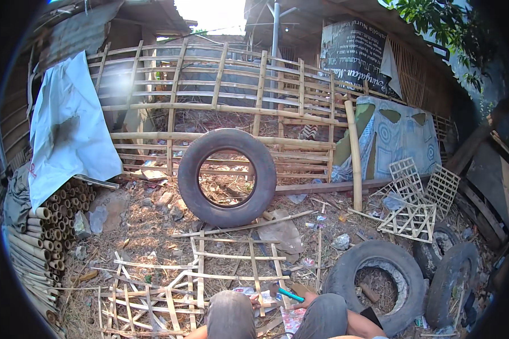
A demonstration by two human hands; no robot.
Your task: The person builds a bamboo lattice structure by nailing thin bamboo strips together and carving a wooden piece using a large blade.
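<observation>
Head view, looking down past the person's knees: the right hand (303, 298) is clenched round a short tool with a turquoise handle (290, 294), seemingly a hammer, held over the flat lattice of split bamboo strips (209, 277) lying on the littered ground. The left hand is mostly hidden behind the knee, so its state cannot be told. The lattice looks light, springy and splintery, best gripped at a crossing. An upright black rubber tyre (227, 177) leans against the bamboo fence behind.

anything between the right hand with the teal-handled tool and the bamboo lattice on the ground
Nothing visible does. The right hand holds the teal-handled tool just above the bamboo lattice, which lies right before the knees. The left hand is hidden behind the left knee.
</observation>
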